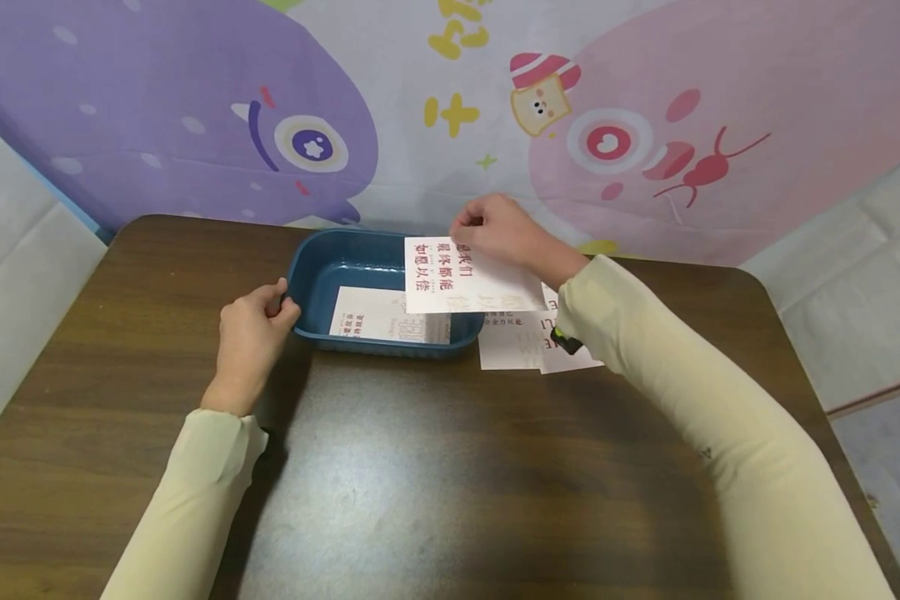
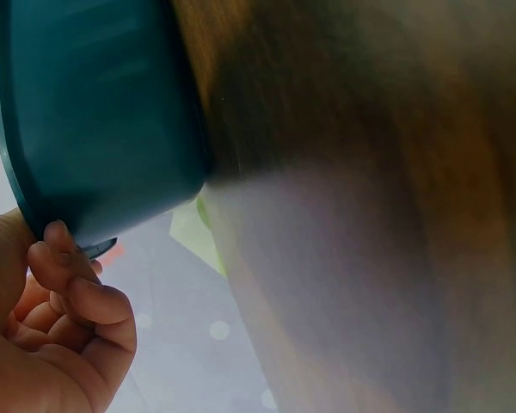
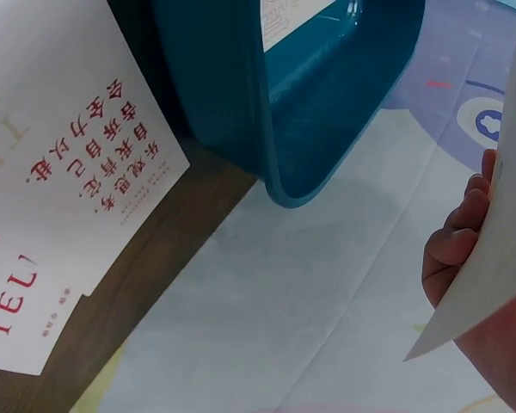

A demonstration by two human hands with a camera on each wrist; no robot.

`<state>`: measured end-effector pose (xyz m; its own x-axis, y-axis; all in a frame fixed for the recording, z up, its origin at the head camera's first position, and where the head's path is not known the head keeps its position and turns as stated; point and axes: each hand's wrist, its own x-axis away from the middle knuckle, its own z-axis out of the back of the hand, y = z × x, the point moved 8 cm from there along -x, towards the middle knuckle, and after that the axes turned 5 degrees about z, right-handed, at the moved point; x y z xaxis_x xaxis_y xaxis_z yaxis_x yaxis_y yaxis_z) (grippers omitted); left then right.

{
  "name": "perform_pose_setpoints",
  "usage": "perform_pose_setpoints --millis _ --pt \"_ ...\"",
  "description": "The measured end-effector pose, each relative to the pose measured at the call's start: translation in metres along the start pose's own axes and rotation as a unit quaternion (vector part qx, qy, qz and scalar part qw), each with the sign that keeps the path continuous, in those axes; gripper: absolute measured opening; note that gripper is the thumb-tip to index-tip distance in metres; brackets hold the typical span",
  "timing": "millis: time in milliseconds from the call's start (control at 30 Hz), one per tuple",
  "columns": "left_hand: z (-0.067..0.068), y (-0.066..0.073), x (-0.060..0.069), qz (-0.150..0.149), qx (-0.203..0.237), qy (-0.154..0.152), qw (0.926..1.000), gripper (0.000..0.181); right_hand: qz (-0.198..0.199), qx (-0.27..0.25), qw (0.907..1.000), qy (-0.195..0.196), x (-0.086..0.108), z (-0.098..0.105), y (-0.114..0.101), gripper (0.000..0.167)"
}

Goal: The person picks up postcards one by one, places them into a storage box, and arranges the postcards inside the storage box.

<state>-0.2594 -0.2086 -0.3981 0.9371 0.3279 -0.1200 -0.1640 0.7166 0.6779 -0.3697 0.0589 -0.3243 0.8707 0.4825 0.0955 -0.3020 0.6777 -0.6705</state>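
Observation:
My left hand (image 1: 251,337) pinches the left end of a blue rectangular container (image 1: 378,347) between thumb and fingers; in the left wrist view its fingers (image 2: 73,297) curl at the rim. A white card (image 1: 375,315) with red and outlined lettering lies inside the container. Above its right end, my right hand (image 1: 504,232) holds another white card (image 1: 487,287) printed with red Chinese characters, gripping it by the far edge. In the right wrist view this card (image 3: 490,267) bends and covers part of the hand.
Several white cards (image 1: 510,350) with red text lie overlapping on the brown wooden table (image 1: 450,467), right of the container and partly under the right forearm. Behind the table hangs a cartoon-printed cloth (image 1: 420,158), close to the container's far side.

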Motion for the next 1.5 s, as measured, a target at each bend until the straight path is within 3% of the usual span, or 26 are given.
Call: perform_pose_setpoints --millis 367,667,967,1500 --pt "0.002 0.001 0.000 0.004 -0.003 0.009 0.9999 0.032 0.014 0.013 0.9998 0.004 -0.007 -0.009 -0.009 0.023" --pt "0.001 0.001 0.000 0.001 -0.003 -0.002 1.0000 0.033 0.028 0.001 0.9996 0.005 -0.013 -0.017 -0.013 0.022" --pt "-0.002 -0.002 -0.001 0.009 -0.002 -0.014 0.9999 0.030 0.010 0.011 0.9999 0.005 -0.018 -0.025 -0.013 0.022" --pt "0.000 -0.001 -0.001 0.003 0.002 -0.002 1.0000 0.029 0.016 0.011 0.9998 -0.011 -0.029 -0.045 -0.020 0.023"
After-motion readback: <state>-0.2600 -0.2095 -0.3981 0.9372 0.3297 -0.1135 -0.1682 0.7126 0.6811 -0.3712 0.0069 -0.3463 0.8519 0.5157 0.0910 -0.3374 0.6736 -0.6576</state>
